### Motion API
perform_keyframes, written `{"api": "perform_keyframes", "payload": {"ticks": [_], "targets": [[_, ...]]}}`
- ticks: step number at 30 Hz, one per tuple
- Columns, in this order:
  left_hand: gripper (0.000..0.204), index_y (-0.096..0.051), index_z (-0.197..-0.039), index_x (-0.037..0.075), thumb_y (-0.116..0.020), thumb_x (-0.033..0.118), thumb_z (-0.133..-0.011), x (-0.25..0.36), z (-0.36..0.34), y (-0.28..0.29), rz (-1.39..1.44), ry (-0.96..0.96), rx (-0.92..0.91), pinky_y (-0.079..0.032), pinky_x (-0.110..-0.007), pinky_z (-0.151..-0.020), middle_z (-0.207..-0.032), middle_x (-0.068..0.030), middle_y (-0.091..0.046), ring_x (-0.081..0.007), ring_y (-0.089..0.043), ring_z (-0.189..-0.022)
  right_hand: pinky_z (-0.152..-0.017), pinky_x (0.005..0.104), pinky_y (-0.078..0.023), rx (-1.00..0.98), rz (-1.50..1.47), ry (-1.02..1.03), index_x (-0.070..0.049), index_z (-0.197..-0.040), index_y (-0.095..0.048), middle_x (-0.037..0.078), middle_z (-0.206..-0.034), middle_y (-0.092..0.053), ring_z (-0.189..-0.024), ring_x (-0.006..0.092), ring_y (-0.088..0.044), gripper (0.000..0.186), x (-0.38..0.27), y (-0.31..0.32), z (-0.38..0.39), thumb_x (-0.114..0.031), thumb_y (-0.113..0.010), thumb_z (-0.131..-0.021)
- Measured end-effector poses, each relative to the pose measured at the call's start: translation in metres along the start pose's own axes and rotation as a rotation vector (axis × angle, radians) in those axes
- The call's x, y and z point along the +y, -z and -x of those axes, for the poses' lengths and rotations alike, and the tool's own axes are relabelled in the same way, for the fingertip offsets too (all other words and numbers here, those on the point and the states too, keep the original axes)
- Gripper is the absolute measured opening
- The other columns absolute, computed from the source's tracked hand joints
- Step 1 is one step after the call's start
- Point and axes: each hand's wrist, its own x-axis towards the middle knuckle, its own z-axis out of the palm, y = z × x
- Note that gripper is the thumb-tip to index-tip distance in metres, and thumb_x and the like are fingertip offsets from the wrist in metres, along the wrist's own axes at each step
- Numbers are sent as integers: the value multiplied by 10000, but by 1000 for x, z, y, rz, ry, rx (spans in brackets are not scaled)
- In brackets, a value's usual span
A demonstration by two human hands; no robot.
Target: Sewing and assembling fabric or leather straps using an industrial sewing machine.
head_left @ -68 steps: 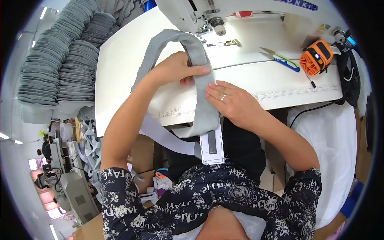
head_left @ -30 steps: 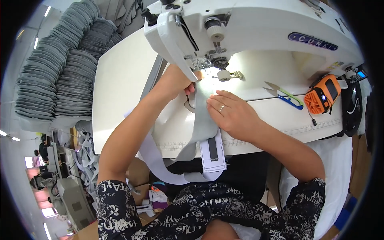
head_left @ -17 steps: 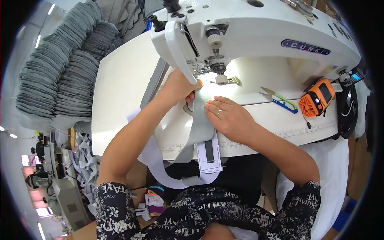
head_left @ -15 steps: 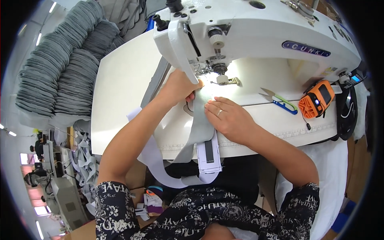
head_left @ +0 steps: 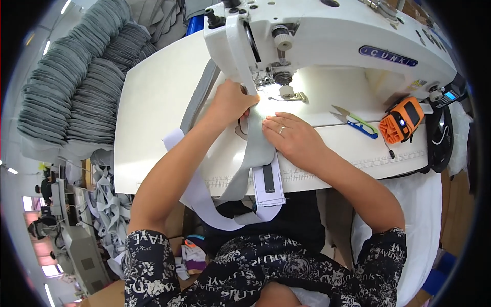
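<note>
A grey fabric strip runs under the needle area of a white sewing machine and hangs over the table's near edge. My left hand is closed, its fingertips pinching the strip's left edge beside the presser foot. Lying flat on the strip's right side, my right hand has its fingers stretched out and pointing left. From the strip's near end hangs a white rectangular piece with a dark bar. A white band loops below the table edge and passes under my left forearm. The needle tip is lost in the lamp's glare.
Thread snips with green and blue handles lie right of the machine bed, near an orange-and-black device. Another grey strip lies left of the machine head. Tall stacks of grey fabric pieces stand at the far left.
The whole view has shifted slightly. The strip and the white piece have slid a little away from me, toward the needle, with both hands keeping their places on the strip.
</note>
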Motion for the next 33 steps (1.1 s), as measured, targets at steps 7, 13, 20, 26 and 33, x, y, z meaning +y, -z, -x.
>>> {"api": "perform_keyframes", "payload": {"ticks": [7,13,20,26,33], "targets": [[220,-697,-803,-27,-747,187,-787,-6,1,1,-19,28,33,-499,-303,-497,-581,-81,-631,-156,-628,-522,-1033,394,-462,6,25,-39,26,-955,-612,148,-1078,-664,-1052,263,-637,219,-1,-3,-2,-23,-597,-743],[415,-632,-1105,-35,-755,251,-832,6,57,1,310,62,90,-520,-276,-581,-785,-74,-669,-128,-658,-689,-1062,455,-411,-27,-155,-323,59,-1099,-582,228,-1186,-615,-1191,346,-560,301,-35,5,18,-18,-586,-808],[241,-647,-1077,-11,-642,190,-944,-4,189,0,219,157,-146,-495,-219,-644,-847,-40,-664,-81,-621,-687,-1001,318,-475,651,-1624,-1087,51,-1331,-493,166,-1299,-569,-1230,222,-553,413,-170,34,66,51,-583,-928],[198,-603,-1084,3,-611,160,-963,16,207,18,727,333,-121,-554,-249,-665,-903,-60,-689,-107,-668,-719,-838,270,-524,500,-1647,-1235,51,-1157,-597,88,-1046,-677,-979,144,-637,265,-169,-7,82,-53,-657,-922],[272,-657,-979,-1,-603,266,-986,13,236,-35,654,403,-307,-479,-183,-524,-780,-10,-645,-51,-578,-579,-673,268,-525,269,-1011,-992,14,-1050,-678,108,-849,-726,-746,146,-690,178,-167,1,82,-78,-646,-901]]}}
